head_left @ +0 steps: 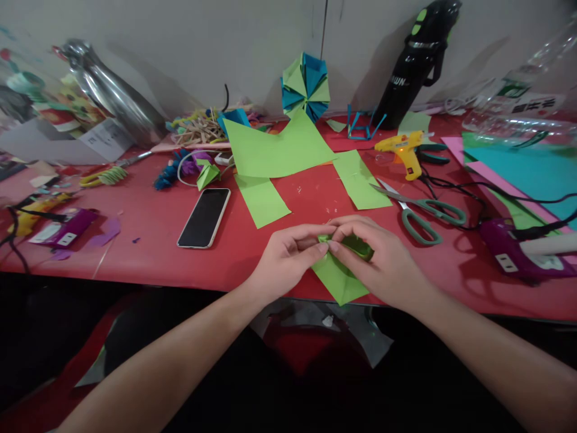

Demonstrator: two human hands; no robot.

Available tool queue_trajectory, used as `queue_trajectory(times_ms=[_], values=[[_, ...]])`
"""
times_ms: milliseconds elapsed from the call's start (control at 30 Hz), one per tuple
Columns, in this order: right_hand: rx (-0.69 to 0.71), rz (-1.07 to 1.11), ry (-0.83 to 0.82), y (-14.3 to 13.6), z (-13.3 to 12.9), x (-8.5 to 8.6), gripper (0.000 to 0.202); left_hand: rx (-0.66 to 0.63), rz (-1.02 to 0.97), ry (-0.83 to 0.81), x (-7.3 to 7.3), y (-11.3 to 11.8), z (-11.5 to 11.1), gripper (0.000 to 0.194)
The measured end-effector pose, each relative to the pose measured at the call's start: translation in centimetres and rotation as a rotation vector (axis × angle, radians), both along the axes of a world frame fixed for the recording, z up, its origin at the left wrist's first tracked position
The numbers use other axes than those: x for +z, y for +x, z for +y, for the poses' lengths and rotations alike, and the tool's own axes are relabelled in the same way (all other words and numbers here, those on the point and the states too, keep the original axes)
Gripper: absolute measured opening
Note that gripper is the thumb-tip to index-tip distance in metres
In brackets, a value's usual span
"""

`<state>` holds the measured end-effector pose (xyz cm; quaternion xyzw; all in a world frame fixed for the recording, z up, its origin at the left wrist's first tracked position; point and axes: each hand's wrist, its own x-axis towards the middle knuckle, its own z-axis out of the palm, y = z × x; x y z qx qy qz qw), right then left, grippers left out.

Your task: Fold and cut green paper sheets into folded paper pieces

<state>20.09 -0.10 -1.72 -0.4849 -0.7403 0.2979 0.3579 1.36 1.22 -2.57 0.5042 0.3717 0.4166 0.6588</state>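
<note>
A partly folded piece of green paper (341,281) is between my hands at the table's front edge, one corner pointing toward me. My left hand (295,255) pinches its upper left part between thumb and fingers. From the other side, my right hand (376,255) grips it too, fingers curled over the top and thumb close to the left thumb. The exact folds under the fingertips are hidden. Beyond my hands lie a large green sheet (279,147) and two smaller green pieces, one at left (264,201) and one at right (360,179).
Scissors (421,219) lie slightly open on the right, near a yellow glue gun (403,150) and a purple power strip (518,249). A phone (205,218) rests at left. Against the wall stand a blue-and-green folded paper ball (306,87), a black bottle (410,72) and a metal jug (117,90).
</note>
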Motion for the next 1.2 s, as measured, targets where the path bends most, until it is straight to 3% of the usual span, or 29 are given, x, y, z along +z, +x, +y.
queue_trajectory(times_ms=[1200], values=[[0.062,-0.028,-0.005,0.27,-0.14,-0.53,0.007,0.023,0.140,0.028,0.22,0.06,-0.14,0.008]])
